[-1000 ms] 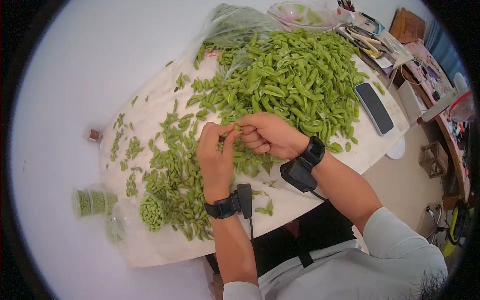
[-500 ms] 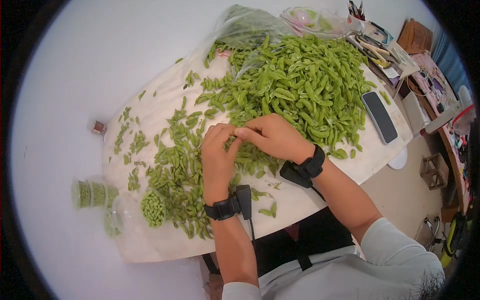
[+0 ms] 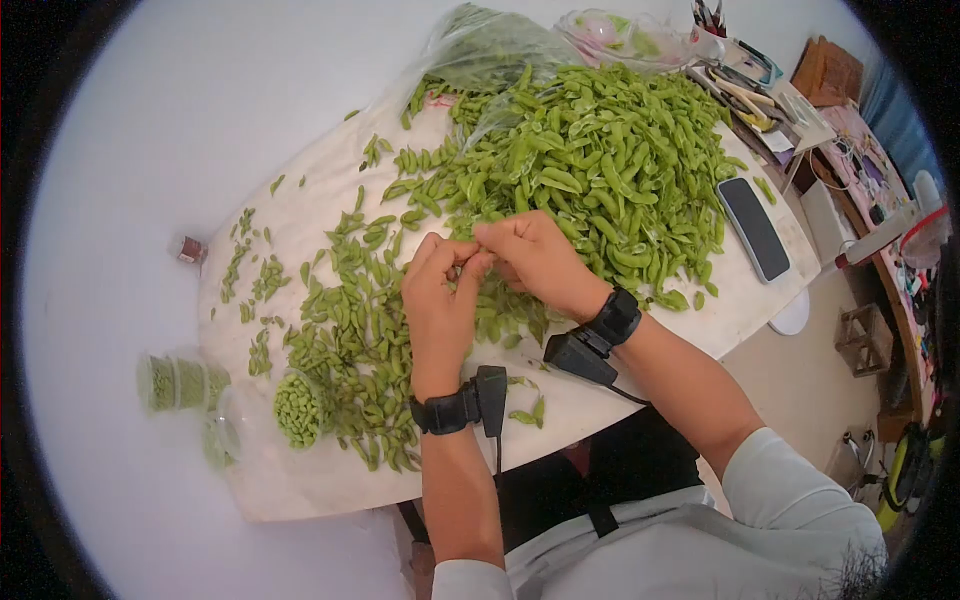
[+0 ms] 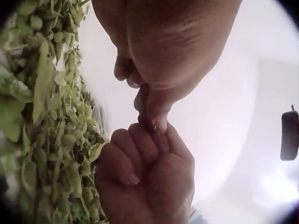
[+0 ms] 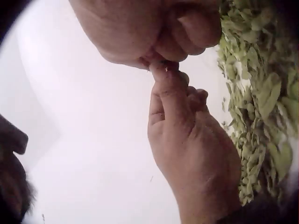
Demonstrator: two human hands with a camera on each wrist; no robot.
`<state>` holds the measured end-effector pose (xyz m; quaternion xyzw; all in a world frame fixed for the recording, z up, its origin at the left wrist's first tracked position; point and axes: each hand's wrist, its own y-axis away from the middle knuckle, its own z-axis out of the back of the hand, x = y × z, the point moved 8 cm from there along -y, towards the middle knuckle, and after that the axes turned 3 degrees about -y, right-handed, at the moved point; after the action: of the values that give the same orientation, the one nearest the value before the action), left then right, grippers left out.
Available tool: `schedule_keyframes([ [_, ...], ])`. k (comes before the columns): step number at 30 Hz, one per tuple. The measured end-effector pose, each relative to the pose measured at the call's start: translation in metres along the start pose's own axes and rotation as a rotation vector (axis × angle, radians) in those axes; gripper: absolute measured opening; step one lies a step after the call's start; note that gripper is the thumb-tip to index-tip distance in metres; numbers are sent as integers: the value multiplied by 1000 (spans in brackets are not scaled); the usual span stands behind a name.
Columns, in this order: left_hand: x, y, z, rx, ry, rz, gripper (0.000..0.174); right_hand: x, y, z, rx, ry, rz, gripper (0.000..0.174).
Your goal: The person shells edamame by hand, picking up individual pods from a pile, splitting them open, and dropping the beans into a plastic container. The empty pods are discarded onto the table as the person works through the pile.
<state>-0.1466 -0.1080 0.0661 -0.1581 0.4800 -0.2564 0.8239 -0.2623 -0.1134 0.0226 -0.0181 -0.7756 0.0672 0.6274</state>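
Observation:
Fingertip to fingertip, the two hands meet over the green pods [image 3: 370, 330] scattered on the table. The left hand [image 3: 438, 312] pinches a small pod between thumb and forefinger; the fingers hide nearly all of it. From the other side the right hand [image 3: 548, 268] pinches at the same spot, its other fingers curled in, as the left wrist view shows of this right hand [image 4: 145, 175]. A large heap of pods [image 3: 620, 170] lies just beyond the hands. A round tub of shelled beans [image 3: 298, 410] stands left of the left wrist.
Filled clear tubs [image 3: 160, 383] stand at the table's left edge, near an empty-looking clear container [image 3: 228, 430]. A phone [image 3: 754, 230] lies right of the heap. Behind are a plastic bag [image 3: 490, 50], a patterned bowl [image 3: 625, 40] and tools [image 3: 745, 98].
The green bit seen between the fingertips a second ago is now hidden. The hands parted little; the right hand shifted slightly up and left since half a second ago. The view also moved.

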Motion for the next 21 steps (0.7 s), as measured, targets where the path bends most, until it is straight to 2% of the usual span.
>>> schedule_keyframes([
  [3, 1, -1, -3, -22, -5, 27, 10, -14, 7, -2, -36, -332, -237, 33],
  [6, 5, 1, -1, -100, 95, 28, 10, -9, 6, -8, -32, -428, -210, 36],
  [10, 22, 1, -4, -167, 355, 75, 11, -3, 6, -15, 79, -422, -176, 39],
  [13, 36, 8, 3, -356, 542, 369, 13, -6, 4, -15, 127, -322, -155, 40],
  [15, 45, 9, 6, -347, 596, 357, 17, -11, 4, -16, 151, -237, -170, 40],
  [18, 50, 6, 4, -323, 623, 323, 21, -4, 2, -12, 63, -123, -117, 38],
  [21, 50, 5, 2, -300, 586, 298, 24, 16, 4, 4, -215, -464, -98, 37],
])
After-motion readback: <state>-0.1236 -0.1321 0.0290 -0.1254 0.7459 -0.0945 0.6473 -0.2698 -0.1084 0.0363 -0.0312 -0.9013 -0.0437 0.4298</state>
